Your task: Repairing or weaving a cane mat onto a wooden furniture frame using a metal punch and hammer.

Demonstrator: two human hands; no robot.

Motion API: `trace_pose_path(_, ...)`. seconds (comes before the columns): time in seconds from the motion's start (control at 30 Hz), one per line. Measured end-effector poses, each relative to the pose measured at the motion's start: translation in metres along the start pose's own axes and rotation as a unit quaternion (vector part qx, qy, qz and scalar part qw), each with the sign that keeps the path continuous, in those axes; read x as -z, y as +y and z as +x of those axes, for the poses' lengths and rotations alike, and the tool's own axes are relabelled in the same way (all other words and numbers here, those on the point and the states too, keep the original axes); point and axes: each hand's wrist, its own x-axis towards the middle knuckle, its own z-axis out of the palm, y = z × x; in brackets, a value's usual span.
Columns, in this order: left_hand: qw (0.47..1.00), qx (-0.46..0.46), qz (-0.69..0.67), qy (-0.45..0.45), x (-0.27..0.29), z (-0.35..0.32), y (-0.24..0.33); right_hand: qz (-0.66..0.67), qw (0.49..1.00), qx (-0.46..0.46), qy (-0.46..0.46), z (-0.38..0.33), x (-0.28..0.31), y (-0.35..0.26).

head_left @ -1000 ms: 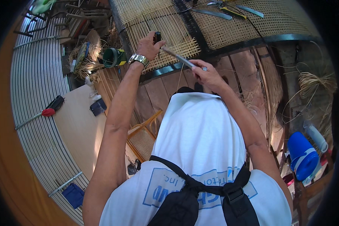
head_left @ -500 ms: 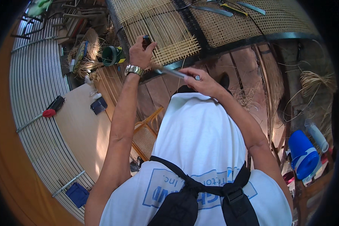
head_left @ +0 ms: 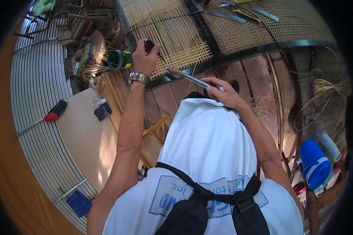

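Left hand was closed around a dark handle over the half-woven cane panel, right hand pinched a thin metal rod angled toward the panel's near edge, with a green can just left.

A wooden plank floor runs under the work, brown and worn, with loose straw scattered across it. To the left a curved railing of pale metal bars sweeps round the edge, beside a smooth tan board lit by bright patches of sun. Bundles of dried fibre lie at the right, near a blue plastic container. A green can stands at the upper left among more straw. Daylight is strong and warm throughout.
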Motion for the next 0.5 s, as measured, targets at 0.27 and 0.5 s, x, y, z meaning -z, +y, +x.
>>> trace_pose_path(0.27,0.999,0.018,-0.018,-0.04,-0.02,0.015,-0.009,0.113,0.983,-0.06,0.129,-0.013,0.021,0.006)
trace_pose_path(0.5,0.995,-0.033,0.004,-0.09,-0.025,0.014,-0.003,0.139,0.981,-0.027,0.131,0.015,0.019,0.0)
